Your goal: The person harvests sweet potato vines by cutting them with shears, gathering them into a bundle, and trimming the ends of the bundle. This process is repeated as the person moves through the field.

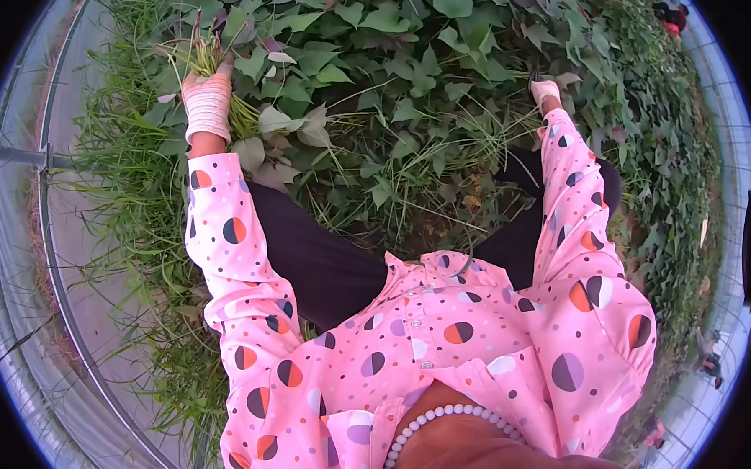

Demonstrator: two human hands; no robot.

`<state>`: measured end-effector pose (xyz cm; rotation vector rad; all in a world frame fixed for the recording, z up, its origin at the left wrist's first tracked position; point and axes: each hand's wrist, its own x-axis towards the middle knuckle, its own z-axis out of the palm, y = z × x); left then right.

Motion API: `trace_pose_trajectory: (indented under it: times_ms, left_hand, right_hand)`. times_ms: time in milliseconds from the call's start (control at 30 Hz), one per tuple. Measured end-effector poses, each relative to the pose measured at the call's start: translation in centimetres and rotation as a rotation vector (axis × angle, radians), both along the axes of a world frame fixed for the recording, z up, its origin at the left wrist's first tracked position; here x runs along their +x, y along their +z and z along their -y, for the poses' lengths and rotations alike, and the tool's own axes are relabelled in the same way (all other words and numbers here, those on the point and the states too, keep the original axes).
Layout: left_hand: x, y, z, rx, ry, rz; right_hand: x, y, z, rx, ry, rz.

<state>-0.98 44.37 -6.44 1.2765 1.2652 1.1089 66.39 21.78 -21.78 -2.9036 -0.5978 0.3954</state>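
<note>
My left hand (208, 101), in a pale striped glove with bare fingertips, is closed around a bunch of cut leafy vine stems (203, 55). The cut ends stick up past the fingers, and the stems (245, 118) and limp leaves trail out on the inner side of the wrist. My right hand (545, 91), also gloved, reaches into the heart-shaped leaves of the vine bed (391, 59) at the upper right. Its fingers look drawn together among the stems; leaves and the small view hide what they grip.
Tall grass (135, 182) grows along the left edge, beside a grey ground sheet (90, 247) and a metal pipe (52, 254). My dark-trousered knees frame tangled stems (394, 202). More vines (679, 181) spread right. Other people (709, 362) appear small at the far right.
</note>
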Motion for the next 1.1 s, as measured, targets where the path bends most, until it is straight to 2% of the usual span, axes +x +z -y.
trace_pose_trajectory:
  times_ms: [67, 100, 133, 200, 233, 267, 333, 367, 400, 433, 533, 567, 600, 633, 667, 700, 733, 800, 833, 867, 900, 967, 1000, 1067, 1100]
  left_hand:
    - [-0.2, -0.1, -0.1, 0.103, -0.056, -0.117]
    - [-0.3, -0.1, -0.1, 0.107, -0.059, -0.109]
    - [-0.4, -0.1, -0.1, 0.104, -0.011, -0.121]
    - [-0.6, -0.1, -0.2, 0.1, 0.086, -0.152]
    - [-1.1, -0.8, -0.7, 0.119, 0.093, -0.102]
    - [-1.5, -1.1, -1.0, 0.13, 0.089, -0.095]
    - [-1.4, -1.1, -1.1, 0.07, 0.133, 0.053]
    - [-0.7, 0.9, 0.4, 0.013, 0.155, 0.018]
    - [-0.4, 0.4, 0.4, 0.012, 0.182, 0.128]
    - [0.3, 1.1, 0.9, -0.002, 0.192, 0.123]
    - [0.3, 2.4, 2.2, 0.076, 0.172, 0.107]
    - [0.0, 1.5, 1.4, 0.052, 0.199, 0.239]
    - [0.7, 2.0, 2.0, 0.026, 0.35, 0.167]
    - [0.0, 1.3, 1.3, 0.056, 0.287, 0.214]
    - [-0.6, 1.2, 1.0, -0.001, 0.261, 0.144]
    - [-0.7, 1.4, 0.7, -0.027, 0.321, 0.101]
    - [-1.0, 1.5, 0.3, -0.058, 0.396, 0.055]
    - [-2.8, -0.4, -2.4, -0.075, 0.377, 0.105]
    - [-2.1, 0.7, -1.2, -0.022, 0.362, 0.064]
    - [-2.3, 0.1, -2.1, -0.008, 0.363, 0.068]
    - [-2.9, -0.8, -3.5, 0.129, 0.308, -0.091]
    - [-0.9, 3.5, -1.3, 0.176, 0.241, -0.066]
    - [-0.7, 4.1, -1.9, 0.184, 0.245, -0.072]
    - [-0.4, 5.1, -3.4, 0.448, -0.132, 0.131]
    - [-0.9, 5.6, -4.0, 0.55, -0.157, -0.056]
  right_hand:
    - [-0.9, 4.7, -1.7, -0.003, 0.133, 0.054]
    - [-0.2, 6.6, -2.6, -0.07, 0.286, 0.139]
    - [0.6, 8.6, -3.6, -0.133, 0.435, 0.242]
    - [0.4, 13.0, -4.5, -0.038, 0.549, 0.279]
    - [-0.6, 15.3, -4.4, 0.044, 0.595, 0.297]
    - [-2.3, 17.7, -4.4, 0.143, 0.475, 0.12]
    - [-2.1, 20.2, -4.8, 0.162, 0.656, 0.169]
    - [-3.3, 22.0, -4.6, 0.152, 0.668, 0.152]
    - [-4.9, 23.5, -4.6, 0.142, 0.678, 0.137]
    - [-4.7, 22.8, -5.8, 0.192, 0.718, 0.158]
    - [-11.3, 24.1, -6.7, 0.209, 0.814, 0.161]
    - [-13.7, 23.2, -7.0, 0.223, 0.831, 0.119]
    - [-15.6, 21.6, -7.5, 0.238, 0.918, 0.167]
    - [-18.5, 20.8, -7.6, 0.164, 0.923, 0.128]
    - [-20.5, 20.7, -7.8, -0.009, 1.015, 0.188]
    - [-22.1, 20.0, -8.3, -0.071, 1.022, 0.161]
    - [-24.0, 20.2, -8.3, -0.084, 1.035, 0.14]
    - [-26.3, 19.9, -9.1, -0.119, 1.082, 0.121]
    - [-26.8, 19.1, -9.7, -0.092, 1.117, 0.144]
    - [-28.0, 20.5, -8.8, -0.127, 1.134, 0.141]
    - [-28.2, 19.6, -9.4, -0.132, 1.16, 0.162]
    - [-28.7, 18.1, -10.1, -0.094, 1.238, 0.198]
    - [-29.2, 18.0, -10.3, -0.083, 1.242, 0.197]
    - [-29.7, 17.8, -10.3, -0.186, 1.302, 0.191]
    - [-29.8, 17.6, -10.2, -0.184, 1.303, 0.186]
